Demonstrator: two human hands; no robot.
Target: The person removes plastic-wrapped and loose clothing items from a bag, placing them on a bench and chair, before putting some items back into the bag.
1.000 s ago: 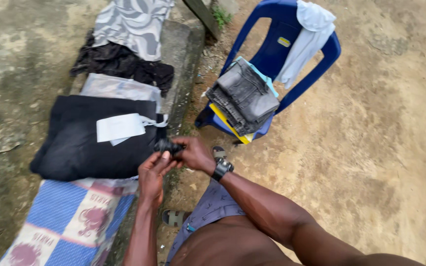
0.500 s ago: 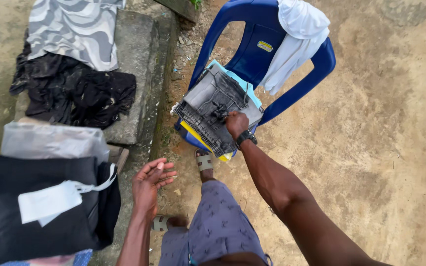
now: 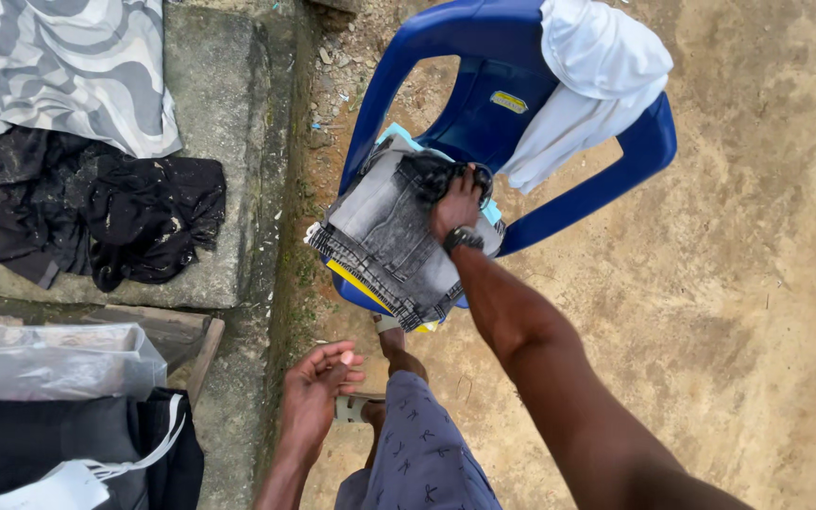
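My right hand reaches out to the blue plastic chair and presses a small black bundle of cloth onto the folded grey jeans on the seat. Under the jeans lie a light blue and a yellow folded cloth. A white garment hangs over the chair's back. My left hand hangs low near my knee, fingers loosely apart, holding nothing.
A concrete slab at the left carries a grey patterned cloth and a crumpled black garment. At the bottom left lie a clear plastic bag and a black folded cloth with a white tag. Sandy ground lies to the right.
My right hand carried the black bundle from beside my left hand to the chair and moved it further up the jeans. My left hand let go and dropped lower. The view swung right.
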